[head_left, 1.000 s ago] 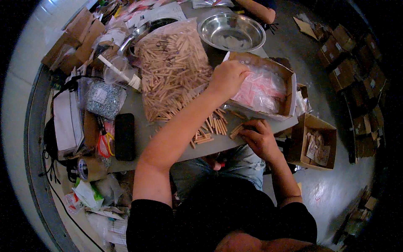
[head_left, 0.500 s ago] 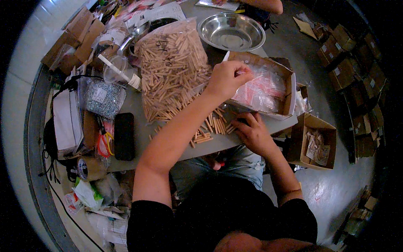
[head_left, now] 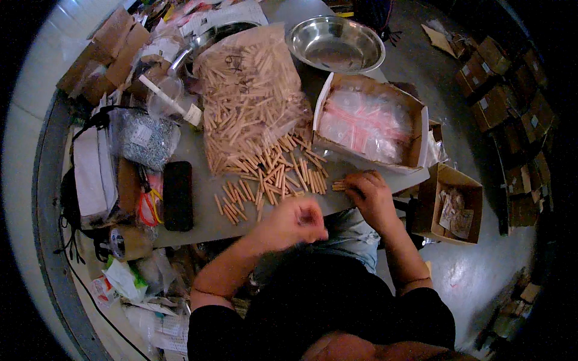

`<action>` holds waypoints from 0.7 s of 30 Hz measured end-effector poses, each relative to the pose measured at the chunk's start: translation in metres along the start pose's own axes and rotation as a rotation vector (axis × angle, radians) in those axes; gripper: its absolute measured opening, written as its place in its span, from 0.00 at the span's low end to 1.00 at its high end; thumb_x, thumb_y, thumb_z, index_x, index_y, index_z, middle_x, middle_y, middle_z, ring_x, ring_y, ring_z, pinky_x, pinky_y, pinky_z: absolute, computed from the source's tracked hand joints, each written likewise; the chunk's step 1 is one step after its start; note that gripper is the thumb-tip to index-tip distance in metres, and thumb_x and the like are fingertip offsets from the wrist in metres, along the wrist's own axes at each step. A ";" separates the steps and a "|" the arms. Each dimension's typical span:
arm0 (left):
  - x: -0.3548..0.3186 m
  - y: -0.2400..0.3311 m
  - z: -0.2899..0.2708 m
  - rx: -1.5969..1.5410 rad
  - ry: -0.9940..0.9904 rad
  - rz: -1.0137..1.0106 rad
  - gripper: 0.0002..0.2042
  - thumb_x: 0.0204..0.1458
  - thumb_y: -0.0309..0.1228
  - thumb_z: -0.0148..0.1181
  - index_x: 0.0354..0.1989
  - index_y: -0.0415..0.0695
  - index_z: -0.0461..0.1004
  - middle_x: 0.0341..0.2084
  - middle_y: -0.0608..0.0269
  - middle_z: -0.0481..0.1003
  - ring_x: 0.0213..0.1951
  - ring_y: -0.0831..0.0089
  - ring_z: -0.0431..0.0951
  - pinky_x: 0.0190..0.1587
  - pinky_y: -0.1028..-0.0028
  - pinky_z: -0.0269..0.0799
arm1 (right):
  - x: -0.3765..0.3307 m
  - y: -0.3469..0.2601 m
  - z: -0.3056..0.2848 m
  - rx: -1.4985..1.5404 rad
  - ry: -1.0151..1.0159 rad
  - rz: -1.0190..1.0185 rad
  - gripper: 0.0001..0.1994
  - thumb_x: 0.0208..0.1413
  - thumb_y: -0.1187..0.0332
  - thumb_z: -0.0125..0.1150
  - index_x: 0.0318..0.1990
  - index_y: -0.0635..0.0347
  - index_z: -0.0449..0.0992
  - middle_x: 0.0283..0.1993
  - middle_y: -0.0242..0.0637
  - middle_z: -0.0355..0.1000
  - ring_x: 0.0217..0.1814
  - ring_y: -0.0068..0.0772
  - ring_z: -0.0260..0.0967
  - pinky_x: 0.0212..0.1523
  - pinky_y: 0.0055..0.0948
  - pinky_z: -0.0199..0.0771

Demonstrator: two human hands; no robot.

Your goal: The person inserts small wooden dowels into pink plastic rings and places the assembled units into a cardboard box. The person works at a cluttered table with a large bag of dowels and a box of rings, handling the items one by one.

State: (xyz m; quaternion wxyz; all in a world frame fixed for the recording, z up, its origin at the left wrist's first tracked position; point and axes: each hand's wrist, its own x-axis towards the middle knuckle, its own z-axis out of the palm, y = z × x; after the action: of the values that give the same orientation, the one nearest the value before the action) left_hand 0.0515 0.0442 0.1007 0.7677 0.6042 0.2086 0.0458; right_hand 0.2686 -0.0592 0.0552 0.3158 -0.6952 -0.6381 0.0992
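A: What's on the tabletop (head_left: 198, 225), biggest first?

B: A clear bag of wooden sticks (head_left: 250, 90) in the upper middle of the frame, spilling loose sticks (head_left: 271, 177) toward the centre. Right of it sits a cardboard box of small plastic bags (head_left: 367, 120), and above that a steel bowl (head_left: 335, 42). A black phone (head_left: 178, 195) lies at centre left.

A: And the hands?

B: The right hand (head_left: 370, 195), right of centre, is closed on a small bundle of sticks (head_left: 340, 185) at the tabletop's near edge. The left hand (head_left: 295, 219), at centre, is curled into a loose fist and blurred; I cannot tell whether it holds anything.

A: So which step is this?

B: I'd judge a count of sticks is being gathered. The next move likely calls for squaring the bundle's ends and a small bag held open for it.
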 end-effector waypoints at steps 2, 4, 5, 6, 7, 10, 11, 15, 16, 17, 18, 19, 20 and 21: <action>-0.005 -0.054 0.018 -0.130 -0.117 -0.035 0.09 0.48 0.27 0.67 0.30 0.43 0.70 0.26 0.70 0.71 0.31 0.82 0.71 0.35 0.80 0.68 | -0.002 0.000 -0.001 0.002 -0.014 0.054 0.17 0.44 0.73 0.65 0.44 0.61 0.75 0.51 0.47 0.68 0.51 0.52 0.65 0.52 0.41 0.67; -0.003 -0.084 0.032 -0.172 -0.130 -0.096 0.10 0.48 0.28 0.67 0.32 0.43 0.70 0.28 0.71 0.71 0.32 0.82 0.69 0.37 0.80 0.67 | 0.002 -0.004 -0.008 -0.007 -0.026 0.033 0.15 0.47 0.72 0.62 0.45 0.59 0.75 0.51 0.48 0.68 0.51 0.54 0.65 0.54 0.43 0.66; 0.001 -0.093 0.036 -0.190 -0.136 -0.126 0.10 0.48 0.29 0.67 0.33 0.43 0.71 0.28 0.71 0.70 0.33 0.82 0.69 0.38 0.80 0.66 | 0.004 -0.006 -0.011 -0.011 -0.029 0.022 0.15 0.49 0.71 0.60 0.46 0.58 0.75 0.51 0.49 0.68 0.51 0.54 0.65 0.55 0.44 0.66; 0.007 -0.099 0.039 -0.214 -0.114 -0.152 0.10 0.48 0.30 0.67 0.33 0.43 0.71 0.28 0.71 0.70 0.33 0.82 0.69 0.38 0.80 0.66 | 0.006 -0.005 -0.012 -0.024 -0.071 0.008 0.16 0.48 0.72 0.61 0.47 0.58 0.75 0.52 0.48 0.66 0.52 0.53 0.65 0.54 0.43 0.66; 0.013 -0.103 0.042 -0.237 -0.093 -0.176 0.11 0.48 0.30 0.67 0.34 0.43 0.71 0.28 0.71 0.70 0.33 0.82 0.69 0.38 0.80 0.66 | 0.008 -0.003 -0.015 -0.037 -0.111 -0.008 0.17 0.47 0.73 0.62 0.47 0.58 0.74 0.53 0.47 0.64 0.52 0.52 0.65 0.54 0.42 0.66; 0.029 -0.115 0.053 -0.338 0.024 -0.155 0.11 0.47 0.31 0.67 0.34 0.43 0.72 0.29 0.71 0.71 0.32 0.80 0.69 0.36 0.79 0.67 | 0.008 -0.003 -0.013 -0.022 -0.147 -0.008 0.17 0.46 0.76 0.61 0.46 0.58 0.75 0.51 0.46 0.64 0.51 0.50 0.66 0.52 0.39 0.68; 0.034 -0.121 0.057 -0.381 0.067 -0.135 0.10 0.47 0.30 0.67 0.34 0.43 0.72 0.28 0.70 0.72 0.31 0.80 0.70 0.35 0.79 0.67 | 0.008 -0.004 -0.012 -0.008 -0.144 0.000 0.16 0.46 0.77 0.60 0.45 0.58 0.76 0.49 0.46 0.65 0.51 0.50 0.66 0.51 0.39 0.69; 0.039 -0.104 0.054 -0.640 0.033 -0.244 0.09 0.49 0.27 0.64 0.38 0.45 0.71 0.30 0.70 0.72 0.33 0.77 0.71 0.39 0.77 0.68 | 0.006 -0.001 -0.012 0.070 -0.248 -0.059 0.15 0.44 0.82 0.57 0.41 0.58 0.78 0.45 0.45 0.68 0.48 0.49 0.68 0.48 0.37 0.71; 0.040 -0.109 0.054 -0.723 0.011 -0.226 0.09 0.49 0.27 0.63 0.38 0.45 0.71 0.30 0.69 0.72 0.33 0.77 0.72 0.39 0.76 0.68 | 0.005 0.000 -0.010 0.075 -0.225 -0.093 0.16 0.44 0.83 0.56 0.41 0.58 0.78 0.45 0.45 0.69 0.48 0.49 0.68 0.48 0.37 0.71; 0.043 -0.118 0.054 -0.805 -0.012 -0.208 0.09 0.50 0.26 0.63 0.38 0.45 0.71 0.31 0.69 0.73 0.34 0.76 0.73 0.39 0.75 0.69 | 0.004 0.000 -0.009 0.080 -0.202 -0.127 0.16 0.43 0.84 0.56 0.40 0.58 0.78 0.44 0.45 0.69 0.48 0.49 0.68 0.48 0.36 0.71; 0.045 -0.124 0.054 -0.887 -0.035 -0.190 0.09 0.50 0.26 0.62 0.39 0.44 0.71 0.31 0.69 0.73 0.34 0.75 0.73 0.38 0.74 0.69 | 0.004 -0.001 -0.010 0.093 -0.206 -0.117 0.17 0.43 0.84 0.56 0.41 0.58 0.78 0.45 0.45 0.69 0.48 0.49 0.68 0.48 0.37 0.71; 0.044 -0.122 0.055 -0.912 -0.023 -0.229 0.08 0.50 0.26 0.62 0.39 0.45 0.71 0.31 0.68 0.73 0.33 0.75 0.73 0.38 0.73 0.70 | 0.004 -0.003 -0.010 0.108 -0.210 -0.109 0.17 0.43 0.84 0.56 0.42 0.58 0.78 0.45 0.45 0.69 0.49 0.49 0.68 0.48 0.37 0.71; 0.044 -0.117 0.056 -0.937 -0.013 -0.269 0.08 0.51 0.26 0.62 0.39 0.45 0.71 0.31 0.68 0.73 0.33 0.74 0.74 0.38 0.73 0.70 | 0.004 -0.004 -0.010 0.123 -0.213 -0.099 0.18 0.42 0.84 0.56 0.43 0.58 0.78 0.46 0.45 0.69 0.49 0.49 0.68 0.49 0.37 0.71; 0.044 -0.114 0.056 -0.961 -0.002 -0.309 0.08 0.51 0.26 0.61 0.38 0.45 0.71 0.31 0.68 0.74 0.33 0.74 0.74 0.38 0.72 0.70 | 0.004 -0.004 -0.009 0.131 -0.217 -0.078 0.19 0.42 0.84 0.56 0.44 0.58 0.77 0.46 0.45 0.69 0.50 0.49 0.68 0.49 0.37 0.71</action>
State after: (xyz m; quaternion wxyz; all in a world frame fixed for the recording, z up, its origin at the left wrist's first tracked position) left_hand 0.0919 -0.0228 -0.0086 0.9571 0.1447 0.2501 0.0218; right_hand 0.2710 -0.0587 0.0651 0.2933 -0.6328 -0.6872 0.2031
